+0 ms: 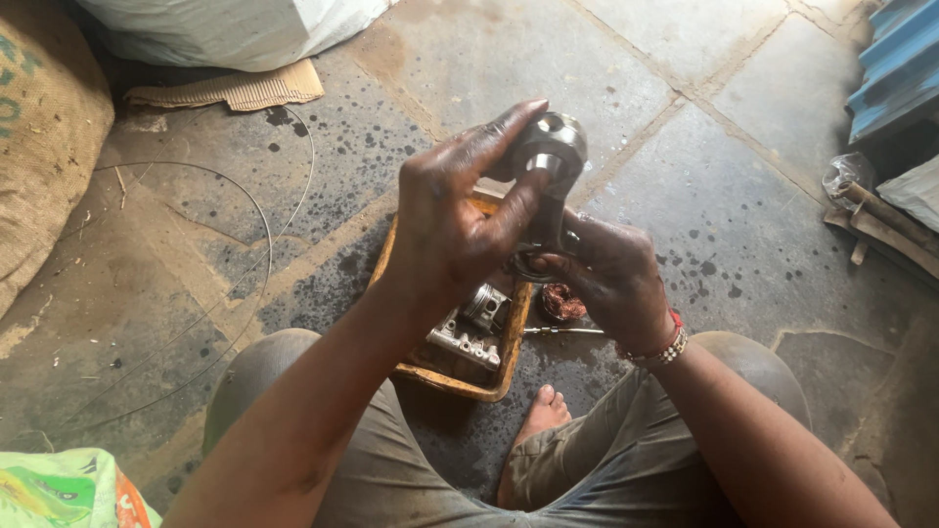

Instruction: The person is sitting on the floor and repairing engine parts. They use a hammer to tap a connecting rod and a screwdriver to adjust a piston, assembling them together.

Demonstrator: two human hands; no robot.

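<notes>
Silvery metal part [550,147], yellow-orange tray [460,379], red-and-white beaded bracelet [667,348], grey oil-speckled stone floor [685,176], blue corrugated sheet [900,64]

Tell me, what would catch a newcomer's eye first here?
Two oil-blackened hands meet at the centre: the left hand and right hand grip a shiny metal part. Beneath them a yellow tray of engine pieces sits on the oil-spotted stone floor.
</notes>
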